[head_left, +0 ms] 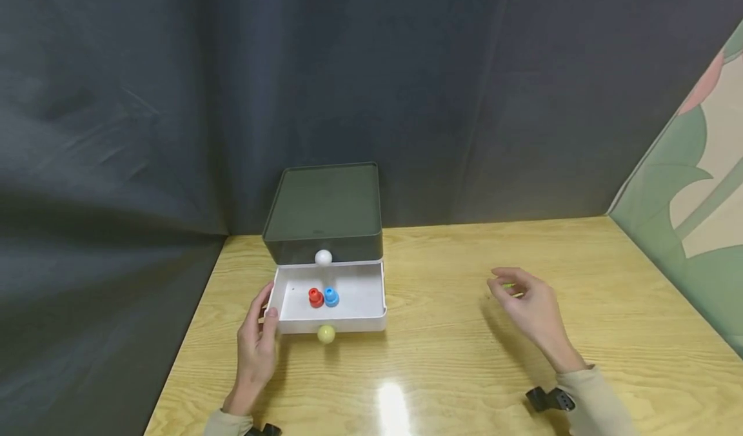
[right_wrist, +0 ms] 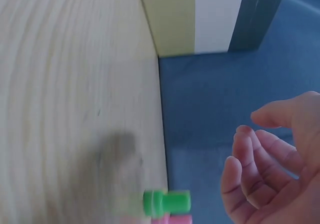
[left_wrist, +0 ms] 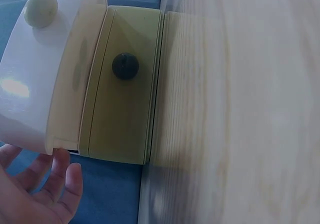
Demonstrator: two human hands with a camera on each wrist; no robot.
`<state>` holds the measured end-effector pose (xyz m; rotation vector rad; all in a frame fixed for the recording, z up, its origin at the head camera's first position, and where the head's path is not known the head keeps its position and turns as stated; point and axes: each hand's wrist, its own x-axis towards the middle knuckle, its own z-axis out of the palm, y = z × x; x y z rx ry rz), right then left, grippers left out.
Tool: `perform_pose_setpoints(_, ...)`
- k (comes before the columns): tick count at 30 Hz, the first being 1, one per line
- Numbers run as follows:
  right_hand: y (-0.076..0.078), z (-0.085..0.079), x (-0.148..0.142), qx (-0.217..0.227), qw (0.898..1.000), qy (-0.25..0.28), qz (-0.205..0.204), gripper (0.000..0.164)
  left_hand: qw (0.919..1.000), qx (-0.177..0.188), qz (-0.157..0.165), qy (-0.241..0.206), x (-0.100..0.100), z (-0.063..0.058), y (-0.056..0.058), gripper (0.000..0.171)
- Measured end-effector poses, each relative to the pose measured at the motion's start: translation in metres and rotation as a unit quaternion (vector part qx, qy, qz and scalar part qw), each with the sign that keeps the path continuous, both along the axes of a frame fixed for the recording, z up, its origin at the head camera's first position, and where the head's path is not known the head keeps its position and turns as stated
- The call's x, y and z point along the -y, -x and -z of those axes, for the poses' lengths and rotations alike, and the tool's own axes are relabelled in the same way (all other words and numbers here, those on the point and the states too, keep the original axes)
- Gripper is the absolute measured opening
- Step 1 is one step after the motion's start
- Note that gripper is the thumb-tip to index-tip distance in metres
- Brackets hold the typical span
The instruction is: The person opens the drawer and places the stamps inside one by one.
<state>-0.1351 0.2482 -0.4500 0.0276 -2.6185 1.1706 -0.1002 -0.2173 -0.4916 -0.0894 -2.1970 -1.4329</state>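
A white drawer (head_left: 360,324) with a yellowish ball knob (head_left: 326,334) stands pulled out from a small chest (head_left: 331,200). Inside it, a red peg-shaped piece (head_left: 315,298) and a blue one (head_left: 331,297) stand side by side. My left hand (head_left: 255,346) holds the drawer's front left corner, thumb at the rim and fingers along the outer side. Over the table on the right hovers my right hand (head_left: 528,307), fingers loosely bent with nothing between them. A green peg-shaped piece (right_wrist: 167,202) and a pink one (right_wrist: 172,219) stand below it; in the head view the hand mostly hides them.
The chest's upper drawer has a white knob (head_left: 323,257), and its lowest drawer a dark knob (left_wrist: 125,66). Dark cloth (head_left: 371,88) hangs behind and left of the wooden table (head_left: 441,358). A patterned panel (head_left: 691,197) borders the right side.
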Motion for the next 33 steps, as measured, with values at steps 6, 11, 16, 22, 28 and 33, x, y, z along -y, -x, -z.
perform_pose_setpoints(6, 0.005, 0.012, -0.020, 0.001, 1.000, -0.014, 0.012, 0.030, 1.0000, -0.001, 0.000, -0.001, 0.002, -0.001, -0.001, 0.045)
perform_pose_setpoints(11, 0.010, 0.021, -0.028, 0.041, 0.999, -0.006, 0.002, 0.037, 1.0000, 0.001, -0.006, -0.001, 0.005, -0.003, -0.002, 0.045)
perform_pose_setpoints(16, 0.015, 0.027, -0.034, 0.071, 0.997, -0.010, -0.009, 0.041, 0.9999, 0.008, -0.007, 0.001, 0.007, -0.004, -0.003, 0.045)
perform_pose_setpoints(22, 0.019, 0.030, -0.038, 0.076, 0.997, -0.020, -0.006, 0.042, 0.9998, 0.015, -0.010, 0.001, 0.006, -0.004, -0.004, 0.045)
perform_pose_setpoints(28, 0.021, 0.029, -0.040, 0.082, 0.996, -0.027, -0.013, 0.042, 0.9998, 0.015, -0.010, -0.002, 0.007, -0.004, -0.004, 0.045)
perform_pose_setpoints(33, 0.021, 0.028, -0.043, 0.105, 0.993, -0.046, -0.024, 0.048, 0.9999, 0.011, -0.007, -0.003, 0.007, -0.004, -0.004, 0.045)
